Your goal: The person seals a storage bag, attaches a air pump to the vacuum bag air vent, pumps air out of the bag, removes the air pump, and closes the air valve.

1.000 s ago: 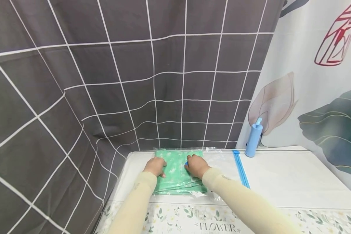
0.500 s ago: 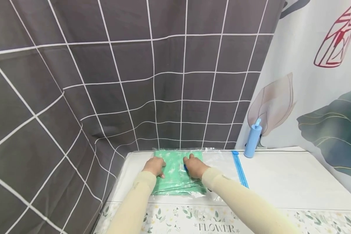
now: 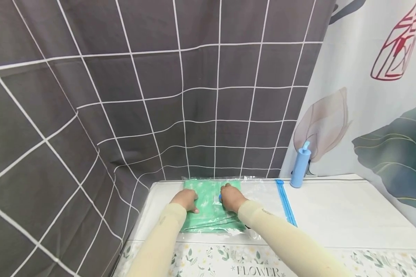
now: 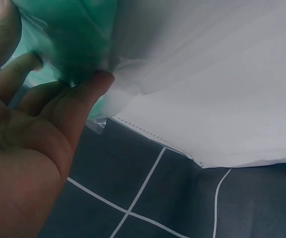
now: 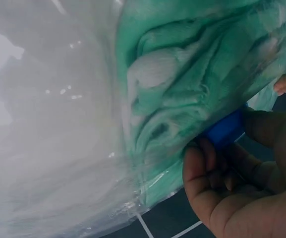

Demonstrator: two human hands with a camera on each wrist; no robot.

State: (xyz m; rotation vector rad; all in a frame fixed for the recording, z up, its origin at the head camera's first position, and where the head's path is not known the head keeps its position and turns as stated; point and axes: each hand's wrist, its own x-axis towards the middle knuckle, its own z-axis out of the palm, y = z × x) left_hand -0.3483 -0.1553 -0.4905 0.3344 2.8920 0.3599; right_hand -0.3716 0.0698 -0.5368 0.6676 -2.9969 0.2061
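A folded green and white cloth (image 3: 206,219) lies inside a clear plastic storage bag (image 3: 263,194) on the white tabletop. The bag's blue zip strip (image 3: 287,204) runs along its right end. My left hand (image 3: 185,199) rests on the bag's left side, its fingers loosely spread on the plastic over the cloth. With thumb and fingers, my right hand (image 3: 233,198) pinches a round blue valve cap (image 5: 224,131) on the bag's upper face; the fingers partly hide it. Folds of the cloth (image 5: 167,99) show through the plastic in the right wrist view.
A light blue hand pump (image 3: 300,169) stands upright at the back of the table, right of the zip strip. A dark gridded curtain (image 3: 201,104) closes off the back and left. The floral front strip (image 3: 208,254) of the cover reads FLOWER.
The right hand's fingers have shifted slightly around the blue valve cap, which shows differently between them. The left hand, bag and pump have stayed in place.
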